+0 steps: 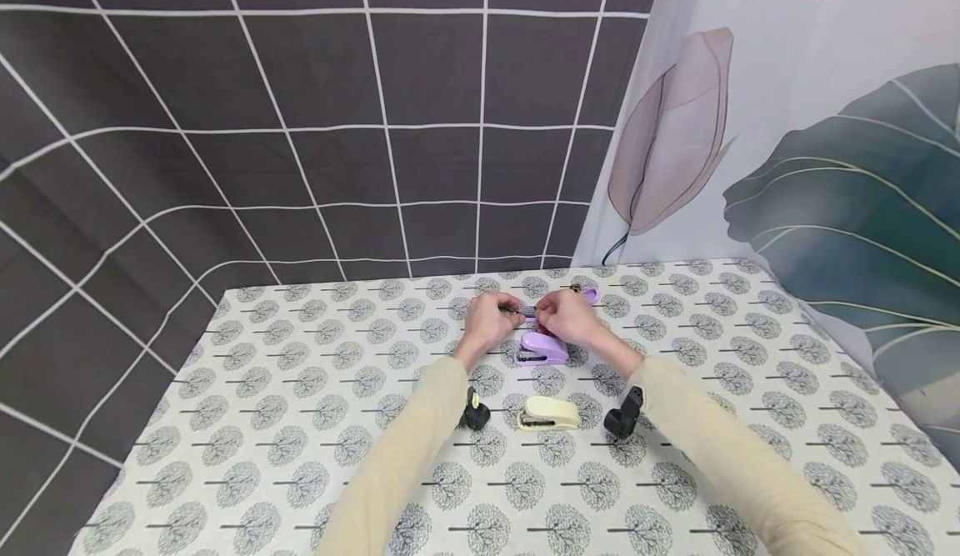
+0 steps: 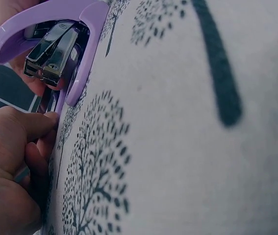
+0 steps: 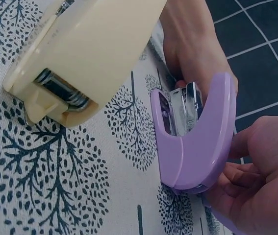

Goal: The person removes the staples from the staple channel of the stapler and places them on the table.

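Beyond a standing lilac stapler (image 1: 543, 348), both hands meet at a second lilac stapler that lies unfolded, its metal channel (image 1: 527, 311) showing between them. My left hand (image 1: 489, 320) pinches its left end, thumb against fingertips. From the other side my right hand (image 1: 567, 317) grips it with curled fingers, and a lilac end piece (image 1: 591, 296) sticks out past that hand. In the left wrist view the left thumb and fingers (image 2: 43, 125) close on the lilac and metal strip near the cloth. The standing stapler (image 3: 195, 147) partly hides this work in the right wrist view.
A cream stapler (image 1: 551, 413) stands nearer me, between the forearms. Black wrist cameras (image 1: 474, 414) hang below both sleeves. Cloth with a tree print (image 1: 300, 423) covers the table, and a dark gridded curtain (image 1: 427, 164) rises behind its back edge.
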{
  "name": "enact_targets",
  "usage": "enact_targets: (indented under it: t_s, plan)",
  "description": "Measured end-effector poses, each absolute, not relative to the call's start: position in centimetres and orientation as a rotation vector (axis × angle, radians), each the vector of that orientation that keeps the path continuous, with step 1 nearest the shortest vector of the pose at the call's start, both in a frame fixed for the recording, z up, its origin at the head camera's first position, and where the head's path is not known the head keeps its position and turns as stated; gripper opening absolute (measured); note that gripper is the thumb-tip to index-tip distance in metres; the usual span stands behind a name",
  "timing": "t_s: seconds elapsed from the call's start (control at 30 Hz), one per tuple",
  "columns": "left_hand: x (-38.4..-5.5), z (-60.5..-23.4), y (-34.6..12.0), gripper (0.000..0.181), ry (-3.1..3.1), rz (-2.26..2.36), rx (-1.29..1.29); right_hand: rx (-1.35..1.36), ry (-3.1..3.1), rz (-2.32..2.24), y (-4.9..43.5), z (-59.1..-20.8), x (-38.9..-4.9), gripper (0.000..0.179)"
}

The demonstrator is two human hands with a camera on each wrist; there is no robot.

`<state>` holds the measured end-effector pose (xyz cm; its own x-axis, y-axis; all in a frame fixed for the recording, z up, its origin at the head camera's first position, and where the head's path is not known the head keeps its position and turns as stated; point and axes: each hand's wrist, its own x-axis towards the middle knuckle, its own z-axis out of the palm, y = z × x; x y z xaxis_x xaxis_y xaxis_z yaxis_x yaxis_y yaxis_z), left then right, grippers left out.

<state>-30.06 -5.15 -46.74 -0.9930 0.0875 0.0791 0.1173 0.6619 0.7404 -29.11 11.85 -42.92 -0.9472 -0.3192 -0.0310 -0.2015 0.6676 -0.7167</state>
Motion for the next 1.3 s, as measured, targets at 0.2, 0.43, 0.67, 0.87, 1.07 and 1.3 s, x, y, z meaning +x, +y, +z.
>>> enact_targets:
  t_s: [0.2, 0.43, 0.67, 0.87, 1.07, 1.3]
  plan:
    - [-30.0, -46.7, -5.2, 0.021, -2.826, -1.246, -0.176, -0.392, 2.711, -1.151, 11.7, -43.0, -29.2, 0.022]
    - [-29.9, -46.6, -5.2, 0.019, -2.815, -1.219, -0.19, -0.208, 2.481, -1.442, 11.4, -43.6, -29.5, 0.021]
    - [-29.9, -46.6, -5.2, 0.021, -2.812, -1.264, -0.182, -0.03, 2.3, -1.629, 11.3, -43.8, -29.5, 0.024]
    - [-29.8, -46.6, -5.2, 0.02, -2.799, -1.266, -0.19, -0.045, 2.36, -1.638, 11.0, -44.2, -29.4, 0.021]
    - [-29.9, -46.7, -5.2, 0.02, -2.812, -1.236, -0.184, -0.129, 2.52, -1.511, 10.5, -44.2, -29.6, 0.011]
    - [-30.0, -46.7, -5.2, 0.019, -2.823, -1.22, -0.198, -0.204, 2.661, -1.391, 10.2, -44.1, -29.6, 0.014]
